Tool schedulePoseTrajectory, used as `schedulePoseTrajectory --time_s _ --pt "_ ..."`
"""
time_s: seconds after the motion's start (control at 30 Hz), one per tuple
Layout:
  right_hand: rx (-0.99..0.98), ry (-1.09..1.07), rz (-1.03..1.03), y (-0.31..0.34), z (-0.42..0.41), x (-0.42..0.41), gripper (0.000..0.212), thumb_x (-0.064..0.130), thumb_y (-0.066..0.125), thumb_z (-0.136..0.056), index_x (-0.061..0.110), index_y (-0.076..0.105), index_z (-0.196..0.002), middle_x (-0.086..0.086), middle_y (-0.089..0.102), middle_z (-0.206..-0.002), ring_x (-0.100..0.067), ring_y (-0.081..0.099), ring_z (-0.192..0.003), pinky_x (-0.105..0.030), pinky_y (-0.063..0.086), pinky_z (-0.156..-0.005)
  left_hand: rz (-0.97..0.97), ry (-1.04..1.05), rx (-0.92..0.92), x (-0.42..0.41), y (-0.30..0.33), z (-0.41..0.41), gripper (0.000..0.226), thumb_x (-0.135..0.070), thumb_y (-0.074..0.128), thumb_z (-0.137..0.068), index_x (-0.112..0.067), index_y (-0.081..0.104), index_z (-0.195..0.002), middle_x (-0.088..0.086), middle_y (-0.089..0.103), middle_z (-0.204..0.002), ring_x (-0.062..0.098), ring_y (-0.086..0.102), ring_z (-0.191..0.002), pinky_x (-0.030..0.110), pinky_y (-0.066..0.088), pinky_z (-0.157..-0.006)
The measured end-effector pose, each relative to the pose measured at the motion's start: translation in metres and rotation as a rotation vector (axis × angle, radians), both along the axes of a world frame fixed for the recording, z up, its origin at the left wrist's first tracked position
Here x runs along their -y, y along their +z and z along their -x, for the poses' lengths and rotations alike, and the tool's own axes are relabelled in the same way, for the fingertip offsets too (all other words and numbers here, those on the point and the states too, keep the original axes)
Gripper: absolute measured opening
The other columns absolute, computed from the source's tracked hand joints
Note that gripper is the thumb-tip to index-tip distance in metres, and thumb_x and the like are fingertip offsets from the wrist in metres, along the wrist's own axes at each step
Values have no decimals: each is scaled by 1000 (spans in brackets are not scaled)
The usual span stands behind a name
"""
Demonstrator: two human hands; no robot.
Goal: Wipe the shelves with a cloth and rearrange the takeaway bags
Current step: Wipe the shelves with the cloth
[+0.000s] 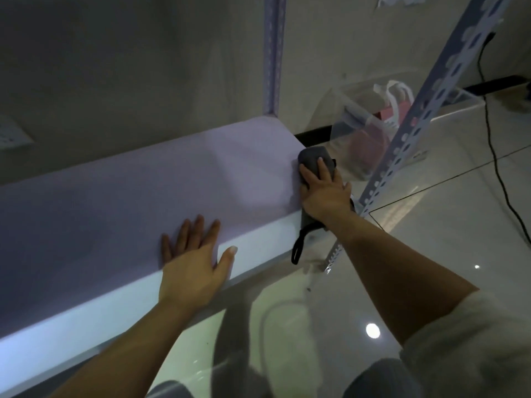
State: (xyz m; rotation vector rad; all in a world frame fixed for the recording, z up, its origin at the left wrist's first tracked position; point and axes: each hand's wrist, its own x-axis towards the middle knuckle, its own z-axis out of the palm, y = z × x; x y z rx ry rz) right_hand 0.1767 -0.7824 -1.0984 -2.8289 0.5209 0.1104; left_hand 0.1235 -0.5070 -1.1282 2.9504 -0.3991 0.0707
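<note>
So, looking down at a pale shelf [143, 191], dim light. Left hand [192, 262] flat on the front edge, 4 fingers spread over the top, thumb hooked down over the white lip, holding nothing. Right hand [323, 191] pressing a grey cloth [313, 159] at the shelf's right end, fingers straight on top of it, thumb out to the side. Cloth bunched under the palm, part of it spilling over the edge, with a dark loop [297, 249] dangling past the front lip. Beyond that end, clear bags [370, 139] with white handles on the glossy floor [445, 239], something pink inside, can't tell what. Perforated post [425, 116] slanting in front of them. Black cable [494, 156] trailing across the tiles, far right.
</note>
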Motion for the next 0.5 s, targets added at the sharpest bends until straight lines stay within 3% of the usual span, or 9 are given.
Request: schedulePoseTrajectory --time_s 0.17,0.33,0.5 --pt "110 -15 22 -5 31 -9 51 41 24 -99 34 21 -150 -7 8 -160 -41 11 -143 -55 14 -115 -23 4 -5 -1 0 1 77 -70 5 -83 -36 24 -150 -4 19 -159 20 12 -148 50 2 -117" --pt "130 -13 140 -13 77 -34 53 33 29 -100 28 18 -151 -9 8 -160 -41 7 -144 -57 8 -116 -45 -2 -20 0 2 1 78 -69 2 -83 -35 21 -151 -3 16 -160 21 9 -148 51 1 -118" --pt "17 -5 35 -2 28 -12 51 40 24 -99 36 14 -150 -5 0 -161 -41 0 -144 -59 3 -115 -49 -2 -16 1 2 2 78 -69 2 -83 -35 22 -150 -2 17 -160 22 10 -148 51 2 -117"
